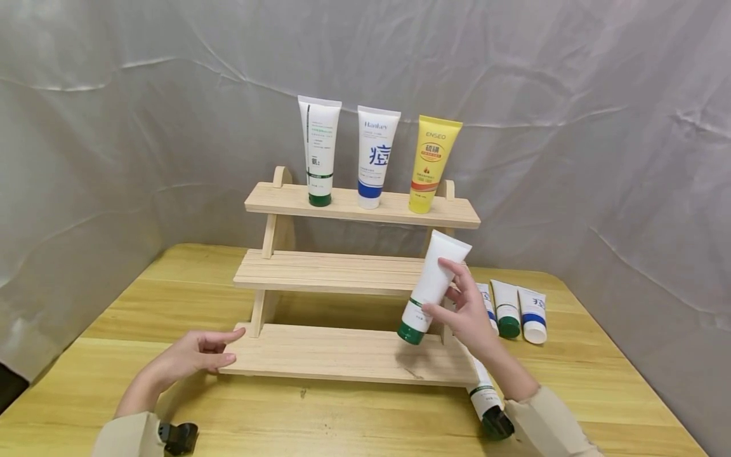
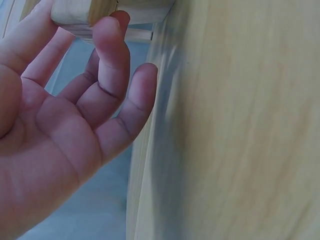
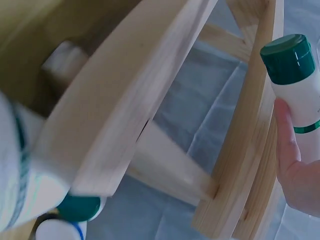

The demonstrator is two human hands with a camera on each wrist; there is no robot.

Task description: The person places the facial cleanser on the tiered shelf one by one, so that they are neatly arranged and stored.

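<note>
My right hand grips a white squeeze tube with a green cap, tilted with its cap downward. The tube is in front of the middle board's right end, above the bottom board of a three-tier wooden display stand. In the right wrist view the green-capped tube shows beside my fingers. At the stand's left end, my left hand pinches the bottom board between thumb and forefinger. The left wrist view shows that hand at the board's end, other fingers loosely bent.
On the top board stand a white green-capped tube, a white-and-blue tube and a yellow tube. More tubes lie right of the stand. Another green-capped tube lies by its front right corner, partly behind my wrist.
</note>
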